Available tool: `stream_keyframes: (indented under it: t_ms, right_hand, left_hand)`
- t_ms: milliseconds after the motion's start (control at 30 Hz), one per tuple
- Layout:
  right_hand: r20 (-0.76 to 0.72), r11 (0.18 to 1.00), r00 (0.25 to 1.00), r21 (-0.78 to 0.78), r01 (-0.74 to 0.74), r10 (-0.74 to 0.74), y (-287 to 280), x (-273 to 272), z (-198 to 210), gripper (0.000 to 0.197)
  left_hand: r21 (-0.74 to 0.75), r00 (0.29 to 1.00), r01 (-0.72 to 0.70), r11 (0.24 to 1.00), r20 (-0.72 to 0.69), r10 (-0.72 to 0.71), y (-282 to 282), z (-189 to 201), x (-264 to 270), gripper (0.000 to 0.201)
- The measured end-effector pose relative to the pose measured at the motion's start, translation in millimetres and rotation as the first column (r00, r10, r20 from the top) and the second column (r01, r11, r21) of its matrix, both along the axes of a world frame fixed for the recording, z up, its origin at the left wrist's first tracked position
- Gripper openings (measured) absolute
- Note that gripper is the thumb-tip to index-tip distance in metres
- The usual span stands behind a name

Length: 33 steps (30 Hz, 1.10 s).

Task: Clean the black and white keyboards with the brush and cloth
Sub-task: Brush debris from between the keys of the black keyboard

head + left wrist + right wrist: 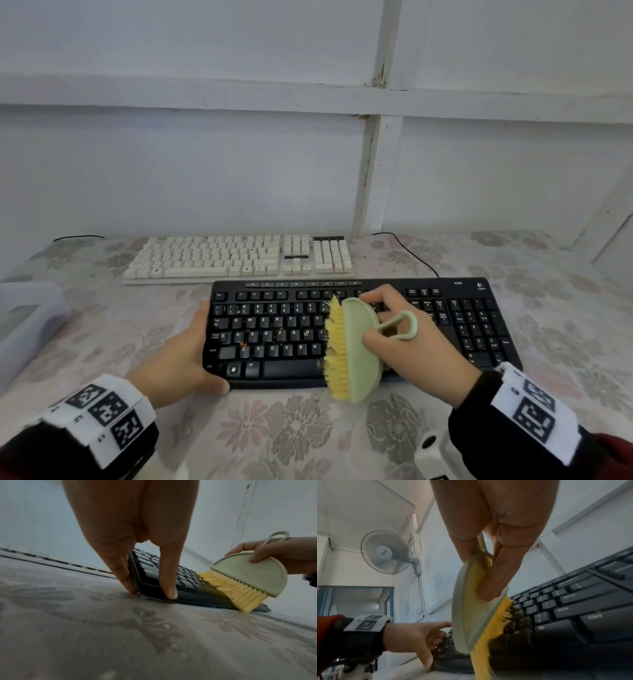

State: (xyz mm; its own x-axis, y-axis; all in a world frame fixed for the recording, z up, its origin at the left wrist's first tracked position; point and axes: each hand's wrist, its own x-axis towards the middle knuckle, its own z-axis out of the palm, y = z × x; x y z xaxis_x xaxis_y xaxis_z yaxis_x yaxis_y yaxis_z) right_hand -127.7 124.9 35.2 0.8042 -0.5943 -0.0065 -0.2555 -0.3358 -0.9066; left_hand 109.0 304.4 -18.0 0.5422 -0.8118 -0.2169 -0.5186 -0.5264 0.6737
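The black keyboard (274, 329) lies near the table's front edge, with orange crumbs among its letter keys. My left hand (191, 353) holds its left front corner, fingers along the side and thumb (169, 588) on the front rim. My right hand (404, 329) grips a pale green half-round brush (359, 349) with yellow bristles (236, 591). The brush stands on edge over the middle keys, and its bristles touch them. The white keyboard (236, 257) lies behind, untouched. No cloth is in view.
A translucent plastic box (27, 322) stands at the left edge of the floral tablecloth (294, 428). A black cable (411, 253) runs from behind to the black keyboard. A wall rises close behind the table. A wall fan (385, 551) hangs off to the left.
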Motion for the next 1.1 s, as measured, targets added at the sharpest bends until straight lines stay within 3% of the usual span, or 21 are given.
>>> stream_keyframes:
  t_ms: [133, 400, 667, 900, 1100]
  right_hand:
    - [0.003, 0.999, 0.999, 0.005, -0.048, 0.048, 0, -7, 12, 0.028]
    - [0.176, 0.987, 0.976, -0.077, 0.143, -0.128, -19, 30, 30, 0.034]
    - [-0.007, 0.988, 1.0, -0.157, 0.016, -0.017, -6, 31, 7, 0.031]
    - [-0.076, 0.989, 0.989, -0.071, -0.129, 0.124, 3, 14, 10, 0.023]
    - [0.143, 0.991, 0.986, -0.088, 0.103, -0.09, -19, 33, 23, 0.031]
  left_hand:
    - [-0.003, 1.0, 0.0, 1.0, -0.006, 0.0, 0, 1, 1, 0.119]
    - [-0.003, 1.0, 0.003, 1.0, -0.002, -0.003, 1, 1, -1, 0.12]
    - [-0.005, 1.0, 0.009, 1.0, 0.022, -0.009, 0, 3, -3, 0.118]
    - [-0.022, 1.0, 0.007, 1.0, 0.014, -0.006, 0, 3, -3, 0.119]
    - [-0.015, 1.0, 0.004, 1.0, 0.005, -0.004, 0, 4, -3, 0.121]
